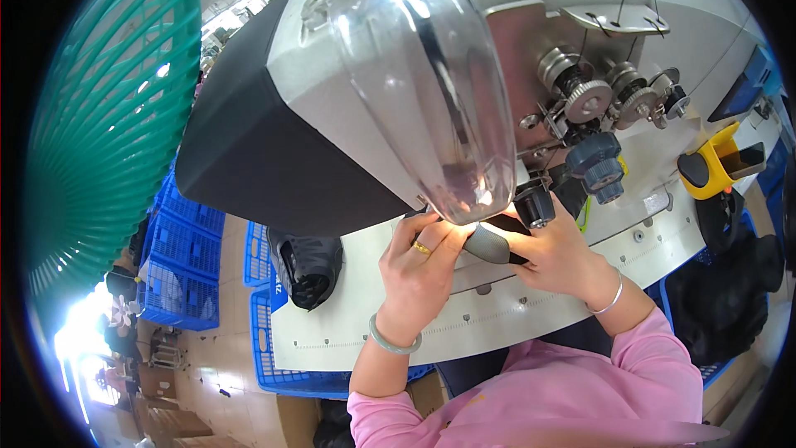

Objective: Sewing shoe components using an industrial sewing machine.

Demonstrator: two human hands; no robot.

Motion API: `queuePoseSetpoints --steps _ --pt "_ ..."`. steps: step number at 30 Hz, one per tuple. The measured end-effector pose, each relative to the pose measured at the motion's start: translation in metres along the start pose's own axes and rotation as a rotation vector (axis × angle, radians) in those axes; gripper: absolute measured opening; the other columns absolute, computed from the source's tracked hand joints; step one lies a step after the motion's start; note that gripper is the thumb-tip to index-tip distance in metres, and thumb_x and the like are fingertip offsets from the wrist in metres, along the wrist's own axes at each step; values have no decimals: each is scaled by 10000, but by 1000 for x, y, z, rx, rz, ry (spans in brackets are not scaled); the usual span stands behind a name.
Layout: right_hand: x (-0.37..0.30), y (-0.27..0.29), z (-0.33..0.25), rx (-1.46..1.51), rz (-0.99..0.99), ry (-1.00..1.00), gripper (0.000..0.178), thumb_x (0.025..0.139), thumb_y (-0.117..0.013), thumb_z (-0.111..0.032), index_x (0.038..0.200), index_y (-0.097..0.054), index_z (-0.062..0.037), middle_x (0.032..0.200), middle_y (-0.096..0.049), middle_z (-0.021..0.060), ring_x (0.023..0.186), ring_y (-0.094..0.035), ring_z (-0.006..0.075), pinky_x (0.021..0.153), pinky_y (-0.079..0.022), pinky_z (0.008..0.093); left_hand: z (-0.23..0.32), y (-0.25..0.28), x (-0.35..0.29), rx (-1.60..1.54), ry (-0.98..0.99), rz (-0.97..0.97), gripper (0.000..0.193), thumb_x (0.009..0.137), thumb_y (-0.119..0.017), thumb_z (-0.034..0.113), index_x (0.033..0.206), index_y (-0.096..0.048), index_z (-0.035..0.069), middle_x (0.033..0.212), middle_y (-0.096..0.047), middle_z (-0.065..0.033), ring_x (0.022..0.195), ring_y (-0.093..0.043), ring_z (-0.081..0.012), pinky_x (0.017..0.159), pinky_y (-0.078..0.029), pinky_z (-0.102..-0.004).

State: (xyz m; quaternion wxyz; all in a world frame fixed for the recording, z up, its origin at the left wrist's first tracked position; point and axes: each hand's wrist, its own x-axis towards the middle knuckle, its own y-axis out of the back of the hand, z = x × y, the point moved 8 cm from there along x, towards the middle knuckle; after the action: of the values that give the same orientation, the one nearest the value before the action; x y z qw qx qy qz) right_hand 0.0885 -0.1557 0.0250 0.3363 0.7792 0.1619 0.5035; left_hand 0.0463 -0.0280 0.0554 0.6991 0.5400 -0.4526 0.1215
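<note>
At the sewing machine (531, 58), both of my hands work close under the clear plastic guard (414, 91), near a lit spot. My left hand (421, 270), with a ring on one finger, pinches the left side of a grey and black fabric shoe piece (487, 244). From the other side my right hand (564, 253) grips the same piece, fingers bent around its edge. The guard and the machine's parts hide my fingertips, the needle and the rest of the piece. A dark grey shoe upper (308, 268) sits on the white table's left end.
Left of the machine stands a green fan grille (116, 108). Blue crates (178, 282) are stacked beyond it. A yellow holder (711, 168) is fixed at the right, above a crate with black pieces (721, 299). The white tabletop (373, 315) curves along my front.
</note>
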Motion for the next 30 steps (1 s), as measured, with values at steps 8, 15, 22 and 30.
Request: queuePoseSetpoints --steps 8,15,22,30 --pt "1 7 -7 -75 68 90 423 553 -740 -66 966 -650 -100 1077 -573 44 1039 -538 260 848 -433 427 4 0 3 1 47 -67 263 682 -711 -3 936 -710 66 936 -659 -42 922 -639 -280 728 -549 -352" --pt "1 2 -5 -75 96 78 411 546 -729 -63 947 -645 -88 1072 -574 50 1051 -520 276 850 -425 436 4 -1 8 16 24 -85 279 638 -664 -25 906 -675 54 984 -598 -45 924 -625 -238 724 -558 -324" --pt "3 -2 -6 -129 88 63 331 622 -757 -126 929 -639 -94 966 -535 64 939 -493 280 814 -393 417 10 1 9 72 0 -50 310 665 -693 -31 959 -692 68 966 -635 -53 900 -631 -270 723 -540 -364" --pt "7 0 -6 38 130 56 381 702 -778 -196 1056 -676 -97 919 -563 -47 818 -507 202 765 -351 369 -26 -2 6 -249 385 34 202 733 -692 -2 929 -687 45 757 -642 -84 771 -604 -265 666 -498 -359"
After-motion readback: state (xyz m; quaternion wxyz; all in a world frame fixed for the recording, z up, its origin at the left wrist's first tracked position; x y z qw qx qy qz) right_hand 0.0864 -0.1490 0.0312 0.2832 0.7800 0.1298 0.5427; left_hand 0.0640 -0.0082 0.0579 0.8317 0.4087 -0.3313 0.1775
